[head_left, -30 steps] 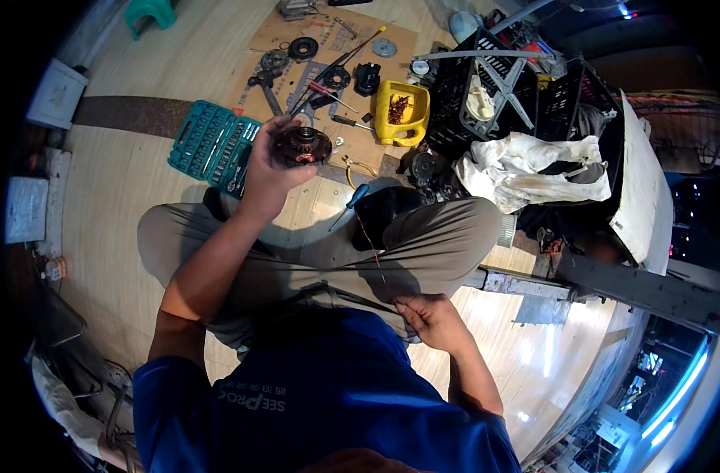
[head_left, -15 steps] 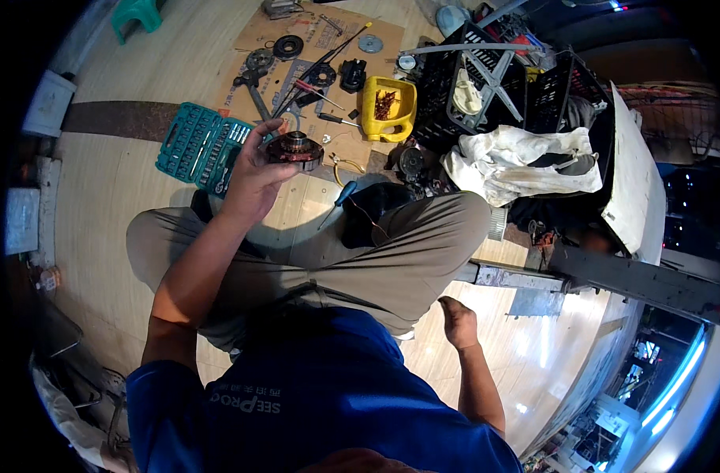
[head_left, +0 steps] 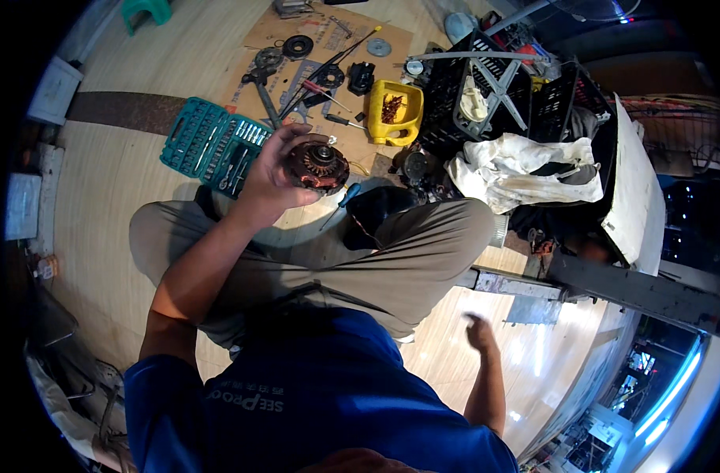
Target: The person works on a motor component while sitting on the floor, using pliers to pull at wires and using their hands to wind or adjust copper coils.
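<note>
My left hand (head_left: 269,181), raised above my crossed legs, is closed around the rim of a round motor armature (head_left: 319,164). Reddish copper windings ring its toothed centre, and a short metal shaft points upward. Out to the right of my knee, over the floor, my right hand (head_left: 481,337) is apart from everything; its fingers are small and blurred, so their pose is unclear. Just beyond the armature lies a teal socket set case (head_left: 194,150), lid open. A blue-handled screwdriver (head_left: 349,194) lies on the floor by my foot.
Cardboard (head_left: 328,31) ahead bears screwdrivers, a hammer and dark round parts. Right of it stand a cut yellow jug (head_left: 414,126) with copper scraps and a black crate (head_left: 447,75). A white cloth (head_left: 526,169) drapes nearby. A metal beam (head_left: 652,292) crosses at the right.
My left hand has moved slightly right and nearer, tilting the armature so its windings show more. My right hand has shifted a little to the right.
</note>
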A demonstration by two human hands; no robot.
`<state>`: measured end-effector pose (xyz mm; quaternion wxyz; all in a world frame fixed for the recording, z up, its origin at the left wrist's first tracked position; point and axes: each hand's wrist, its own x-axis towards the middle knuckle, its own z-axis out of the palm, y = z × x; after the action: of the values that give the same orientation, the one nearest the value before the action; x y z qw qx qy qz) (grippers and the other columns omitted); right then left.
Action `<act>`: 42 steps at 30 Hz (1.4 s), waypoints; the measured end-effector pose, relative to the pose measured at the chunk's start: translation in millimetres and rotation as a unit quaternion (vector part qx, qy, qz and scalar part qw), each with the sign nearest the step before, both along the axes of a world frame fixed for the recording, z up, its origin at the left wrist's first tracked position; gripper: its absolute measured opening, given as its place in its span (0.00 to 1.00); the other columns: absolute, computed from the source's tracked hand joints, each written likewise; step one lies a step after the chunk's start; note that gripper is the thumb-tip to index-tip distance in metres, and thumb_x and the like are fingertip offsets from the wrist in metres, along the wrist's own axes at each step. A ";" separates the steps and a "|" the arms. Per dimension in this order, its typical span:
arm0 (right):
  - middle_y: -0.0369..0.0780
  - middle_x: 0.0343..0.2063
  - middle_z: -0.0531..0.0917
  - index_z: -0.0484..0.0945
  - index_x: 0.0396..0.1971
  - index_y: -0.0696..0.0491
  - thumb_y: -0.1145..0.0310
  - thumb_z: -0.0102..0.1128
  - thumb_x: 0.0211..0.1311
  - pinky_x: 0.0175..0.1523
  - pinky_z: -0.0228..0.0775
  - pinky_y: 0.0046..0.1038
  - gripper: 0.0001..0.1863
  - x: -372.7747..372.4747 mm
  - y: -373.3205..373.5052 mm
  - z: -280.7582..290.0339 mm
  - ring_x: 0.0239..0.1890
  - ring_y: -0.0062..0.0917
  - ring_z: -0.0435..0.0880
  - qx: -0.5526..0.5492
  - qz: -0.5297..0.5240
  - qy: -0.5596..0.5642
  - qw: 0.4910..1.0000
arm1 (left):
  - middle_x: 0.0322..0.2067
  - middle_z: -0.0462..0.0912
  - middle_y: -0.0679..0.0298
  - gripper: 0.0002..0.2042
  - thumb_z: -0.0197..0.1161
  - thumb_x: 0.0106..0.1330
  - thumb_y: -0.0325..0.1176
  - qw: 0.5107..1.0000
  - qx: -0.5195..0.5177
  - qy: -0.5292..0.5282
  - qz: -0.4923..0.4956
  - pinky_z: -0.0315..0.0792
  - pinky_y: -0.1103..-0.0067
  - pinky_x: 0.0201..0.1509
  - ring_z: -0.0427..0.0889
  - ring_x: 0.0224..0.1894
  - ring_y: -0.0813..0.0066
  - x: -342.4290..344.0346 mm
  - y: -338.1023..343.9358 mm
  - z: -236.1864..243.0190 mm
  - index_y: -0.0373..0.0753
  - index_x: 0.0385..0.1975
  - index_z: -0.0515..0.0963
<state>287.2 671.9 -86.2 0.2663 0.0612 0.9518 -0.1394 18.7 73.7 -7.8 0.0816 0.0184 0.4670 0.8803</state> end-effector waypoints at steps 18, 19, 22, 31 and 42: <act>0.31 0.19 0.76 0.79 0.37 0.56 0.68 0.53 0.69 0.24 0.66 0.17 0.08 -258.2 -377.9 110.1 0.20 0.15 0.74 -0.570 -0.198 -0.204 0.771 | 0.60 0.66 0.55 0.47 0.73 0.40 0.21 0.994 0.016 0.060 -0.092 0.66 0.71 0.66 0.68 0.63 0.65 16.2 -10.3 4.4 0.34 0.64 0.53; 0.31 0.19 0.75 0.79 0.37 0.56 0.68 0.53 0.69 0.25 0.65 0.17 0.08 -258.3 -376.9 118.2 0.20 0.14 0.73 -0.545 -0.182 -0.175 0.800 | 0.60 0.65 0.55 0.46 0.72 0.41 0.19 0.994 0.018 0.056 -0.096 0.66 0.71 0.66 0.68 0.63 0.66 16.4 -11.1 3.9 0.34 0.64 0.53; 0.30 0.19 0.74 0.80 0.36 0.57 0.68 0.54 0.69 0.26 0.63 0.16 0.09 -258.3 -369.0 130.8 0.21 0.11 0.70 -0.519 -0.147 -0.104 0.835 | 0.60 0.65 0.55 0.46 0.71 0.42 0.18 0.993 -0.020 0.066 -0.091 0.66 0.71 0.66 0.67 0.64 0.66 17.5 -13.5 3.0 0.35 0.64 0.53; 0.47 0.29 0.84 0.80 0.41 0.58 0.66 0.55 0.66 0.38 0.74 0.33 0.12 -219.2 -375.7 155.8 0.31 0.37 0.84 -0.412 0.262 0.039 0.872 | 0.58 0.66 0.57 0.44 0.70 0.42 0.15 0.993 -0.104 0.063 0.004 0.67 0.74 0.65 0.68 0.61 0.70 10.8 -9.1 -0.1 0.35 0.63 0.55; 0.51 0.26 0.82 0.80 0.30 0.54 0.70 0.52 0.58 0.37 0.75 0.44 0.07 -252.7 -347.3 59.1 0.31 0.47 0.82 -0.119 0.149 0.207 0.960 | 0.58 0.66 0.57 0.45 0.71 0.41 0.17 0.999 0.014 0.035 -0.014 0.68 0.73 0.65 0.69 0.61 0.68 5.8 -8.7 -7.8 0.36 0.63 0.55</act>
<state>34.5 324.6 -27.1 0.0866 -0.1434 0.9610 -0.2202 24.5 65.0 -15.6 0.0771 0.0567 0.4568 0.8844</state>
